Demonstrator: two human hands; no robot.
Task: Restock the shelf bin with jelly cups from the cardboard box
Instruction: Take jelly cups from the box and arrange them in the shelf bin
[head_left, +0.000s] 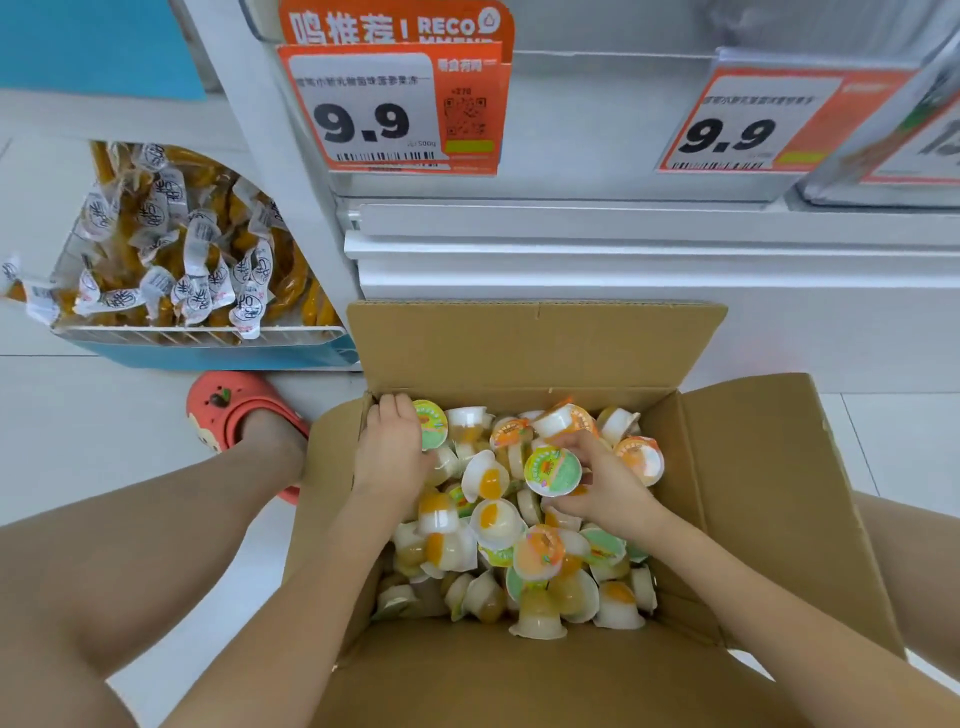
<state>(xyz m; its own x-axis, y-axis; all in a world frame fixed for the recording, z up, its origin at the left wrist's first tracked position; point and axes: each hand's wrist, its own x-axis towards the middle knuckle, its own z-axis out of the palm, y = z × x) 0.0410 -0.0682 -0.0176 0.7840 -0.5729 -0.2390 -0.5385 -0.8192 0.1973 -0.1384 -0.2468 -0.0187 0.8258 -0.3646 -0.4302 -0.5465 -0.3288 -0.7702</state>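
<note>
An open cardboard box (753, 467) stands on the floor below me, filled with several small jelly cups (519, 551) with green or orange lids. My left hand (389, 447) reaches into the box's far left corner, fingers curled round a green-lidded cup (431, 423). My right hand (597, 483) is in the middle of the box and grips another green-lidded cup (551, 471), lid facing up. The shelf bin's inside is hidden; only the white shelf front (623, 249) shows behind the box.
Two orange 9.9 price tags (395, 109) hang on the shelf above. A wire basket (197, 332) of wrapped orange snacks sits at the left. My foot in a red clog (239, 410) stands beside the box on the white tile floor.
</note>
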